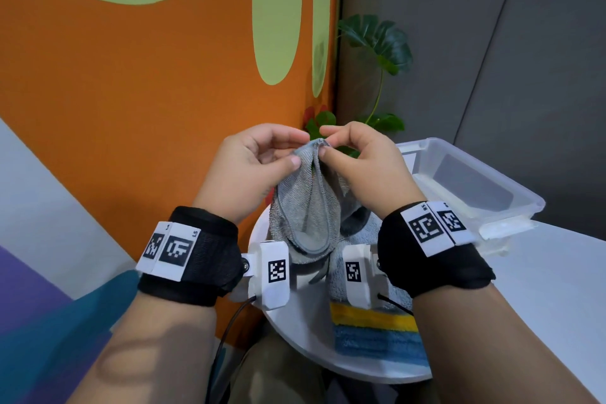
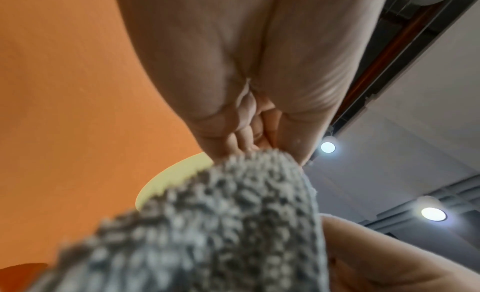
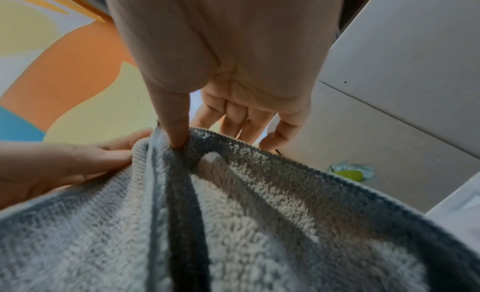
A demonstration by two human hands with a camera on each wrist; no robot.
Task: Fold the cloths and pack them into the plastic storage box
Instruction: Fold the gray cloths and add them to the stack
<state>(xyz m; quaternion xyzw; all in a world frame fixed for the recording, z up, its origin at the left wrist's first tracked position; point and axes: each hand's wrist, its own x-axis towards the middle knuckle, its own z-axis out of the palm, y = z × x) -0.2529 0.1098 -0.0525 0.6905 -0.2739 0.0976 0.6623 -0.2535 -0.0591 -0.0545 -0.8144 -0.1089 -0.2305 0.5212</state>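
Head view, L to R: orange wall w/ pale green blobs (image 1: 137,82) fills the left and back. Left hand (image 1: 252,164) is raised above the round white table (image 1: 295,334), thumb and fingertips pinching the top edge of a grey terry cloth (image 1: 308,207). Cloth hangs bunched from that edge, lower end draped onto the tabletop. Right hand (image 1: 357,161) pinches the same top edge just beside the left; both hands nearly touching. Under the hanging cloth lies a pale blue terry cloth w/ yellow and blue stripes (image 1: 377,334), flat on the table near the front edge. Behind the hands, a green leafy plant (image 1: 380,39) in the corner. Far right: clear plastic storage box (image 1: 472,180), lid off, resting on the table; no cloth seen inside it.

Left wrist view: grey cloth (image 2: 221,224) close up, blurred, fingers (image 2: 241,136) curled at its top.

Right wrist view: thumb (image 3: 174,120) presses into the cloth's dark hem (image 3: 233,204); other fingers behind it.
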